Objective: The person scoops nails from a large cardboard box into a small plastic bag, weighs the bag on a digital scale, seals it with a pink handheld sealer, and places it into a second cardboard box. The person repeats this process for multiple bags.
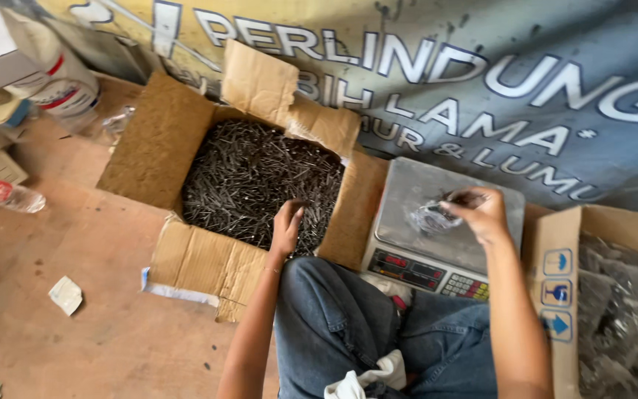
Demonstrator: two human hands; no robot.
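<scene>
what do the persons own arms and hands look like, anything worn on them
Both arms are bare, with no sleeves showing and no gloves on either hand. The left hand has a thin bracelet at the wrist. The right hand shows no ring, watch or band that I can make out.

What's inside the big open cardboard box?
The cardboard box is full of dark nails. The left hand reaches into them. The nails cover the bottom, so what lies under them cannot be seen.
</scene>
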